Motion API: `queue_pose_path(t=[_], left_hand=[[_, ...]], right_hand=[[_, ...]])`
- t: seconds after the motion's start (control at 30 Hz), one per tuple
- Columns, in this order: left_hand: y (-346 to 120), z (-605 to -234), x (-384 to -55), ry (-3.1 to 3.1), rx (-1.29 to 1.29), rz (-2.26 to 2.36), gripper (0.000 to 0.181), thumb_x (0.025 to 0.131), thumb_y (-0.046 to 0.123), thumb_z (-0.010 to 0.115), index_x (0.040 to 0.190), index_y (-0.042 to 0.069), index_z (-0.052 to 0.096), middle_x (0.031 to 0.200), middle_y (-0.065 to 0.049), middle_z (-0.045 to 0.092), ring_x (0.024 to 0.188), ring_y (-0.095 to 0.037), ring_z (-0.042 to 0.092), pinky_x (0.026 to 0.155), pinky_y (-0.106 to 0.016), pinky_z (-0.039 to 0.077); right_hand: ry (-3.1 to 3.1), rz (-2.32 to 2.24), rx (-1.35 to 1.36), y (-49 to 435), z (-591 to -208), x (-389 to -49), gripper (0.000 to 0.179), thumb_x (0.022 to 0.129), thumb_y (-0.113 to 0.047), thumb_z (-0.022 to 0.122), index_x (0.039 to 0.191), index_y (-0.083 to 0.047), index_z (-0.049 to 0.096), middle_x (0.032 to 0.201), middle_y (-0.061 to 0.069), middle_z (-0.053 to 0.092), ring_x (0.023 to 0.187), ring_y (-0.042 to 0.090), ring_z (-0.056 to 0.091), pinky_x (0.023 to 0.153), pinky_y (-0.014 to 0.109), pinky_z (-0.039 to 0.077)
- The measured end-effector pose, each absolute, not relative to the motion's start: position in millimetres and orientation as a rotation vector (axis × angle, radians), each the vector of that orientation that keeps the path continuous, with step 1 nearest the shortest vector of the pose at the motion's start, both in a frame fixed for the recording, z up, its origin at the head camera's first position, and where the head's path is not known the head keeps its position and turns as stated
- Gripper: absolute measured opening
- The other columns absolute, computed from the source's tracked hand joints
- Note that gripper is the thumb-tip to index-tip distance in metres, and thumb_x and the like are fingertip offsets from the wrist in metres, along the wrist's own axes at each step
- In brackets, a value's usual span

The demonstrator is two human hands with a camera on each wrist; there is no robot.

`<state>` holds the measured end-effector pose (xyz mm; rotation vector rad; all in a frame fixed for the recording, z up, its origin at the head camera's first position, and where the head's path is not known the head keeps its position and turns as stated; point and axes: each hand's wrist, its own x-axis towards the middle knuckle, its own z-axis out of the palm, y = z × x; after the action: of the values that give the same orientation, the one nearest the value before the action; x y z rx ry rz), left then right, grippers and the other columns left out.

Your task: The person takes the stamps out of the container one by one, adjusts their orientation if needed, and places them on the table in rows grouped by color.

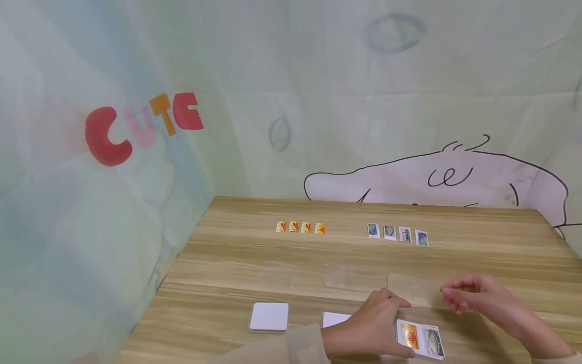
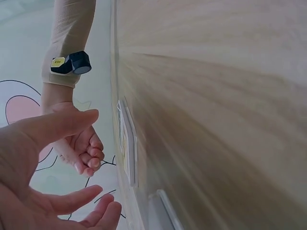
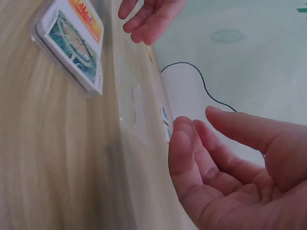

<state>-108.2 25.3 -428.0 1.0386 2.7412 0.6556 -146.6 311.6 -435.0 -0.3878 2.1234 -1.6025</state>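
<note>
My left hand (image 1: 375,323) is beside a shallow square case (image 1: 423,349), its thumb close to the near left corner and its fingers spread. On the case's white insert lie two stamps: an orange stamp (image 1: 409,335) and a green-grey stamp (image 1: 433,341). In the right wrist view both stamps show on the clear-edged case (image 3: 41,36). To the right, my right hand (image 1: 491,303) hovers over the table with loosely bent fingers and nothing visible between them. A clear square lid (image 1: 406,289) lies just left of its fingertips.
Two more clear lids, one at left (image 1: 278,274) and one in the middle (image 1: 342,277), lie on the wooden table. A case with a white insert (image 1: 269,317) is at left; another (image 1: 335,318) is partly hidden. Orange stamps (image 1: 300,227) and blue-green stamps (image 1: 397,234) line the back.
</note>
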Motion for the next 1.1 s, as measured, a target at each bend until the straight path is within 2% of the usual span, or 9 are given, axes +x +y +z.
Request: queue_pose_path(t=[0.43, 0.73, 1.1], left_hand=[[31.5, -430.7, -108.4, 2.729, 0.982, 0.602, 0.078, 0.066, 0.047, 0.092, 0.132, 0.019, 0.063, 0.107, 0.013, 0.053, 0.095, 0.002, 0.043, 0.080, -0.011, 0.036], [33.4, -432.8, -109.0, 2.731, 0.955, 0.600, 0.078, 0.064, 0.045, 0.093, 0.131, 0.019, 0.063, 0.107, 0.013, 0.053, 0.094, 0.001, 0.043, 0.080, -0.011, 0.036], [34.8, -434.8, -113.7, 2.702, 0.969, 0.618, 0.077, 0.062, 0.041, 0.095, 0.129, 0.017, 0.066, 0.104, 0.015, 0.057, 0.090, 0.003, 0.043, 0.078, -0.011, 0.035]], right_hand=[[2.064, -1.632, -0.384, 314.2, -448.3, -138.9, 0.031, 0.102, -0.007, 0.054, 0.112, 0.023, 0.056, 0.092, 0.008, 0.069, 0.078, 0.014, 0.065, 0.070, 0.031, 0.057], [1.999, -1.671, -0.414, 313.6, -453.0, -137.1, 0.025, 0.101, -0.003, 0.054, 0.109, 0.019, 0.060, 0.093, 0.006, 0.070, 0.078, 0.014, 0.066, 0.071, 0.031, 0.057], [1.973, -1.663, -0.421, 310.8, -459.5, -136.4, 0.026, 0.099, -0.003, 0.057, 0.110, 0.021, 0.059, 0.094, 0.008, 0.071, 0.079, 0.016, 0.067, 0.071, 0.032, 0.058]])
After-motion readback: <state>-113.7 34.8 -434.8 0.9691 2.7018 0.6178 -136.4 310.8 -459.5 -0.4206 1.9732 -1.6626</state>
